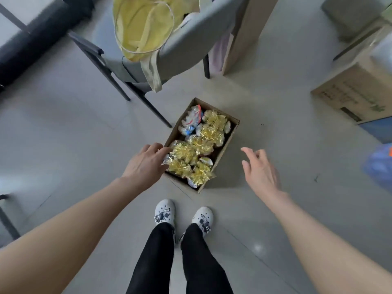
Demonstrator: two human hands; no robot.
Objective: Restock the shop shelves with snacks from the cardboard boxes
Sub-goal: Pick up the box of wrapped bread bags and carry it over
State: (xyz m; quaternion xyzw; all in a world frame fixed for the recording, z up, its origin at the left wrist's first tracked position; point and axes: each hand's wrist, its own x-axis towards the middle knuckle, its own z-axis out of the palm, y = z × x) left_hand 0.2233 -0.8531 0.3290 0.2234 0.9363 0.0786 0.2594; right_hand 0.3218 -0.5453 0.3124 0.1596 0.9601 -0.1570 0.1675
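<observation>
An open cardboard box [227, 143] stands on the floor just ahead of my feet. Several clear snack bags tied with gold ribbon [191, 151] fill it, and a red, white and blue bag [192, 120] lies at its far end. My left hand [144, 162] reaches over the box's left edge, fingertips touching the nearest gold-tied bags; it holds nothing. My right hand [259, 170] hovers to the right of the box with its fingers spread and relaxed, apart from the cardboard.
A grey chair [186, 41] with a yellow bag [144, 26] draped on it stands behind the box. A tall cardboard piece [244, 35] leans beside it. A larger closed carton [356, 92] sits at the right, with something blue [379, 164] at the right edge.
</observation>
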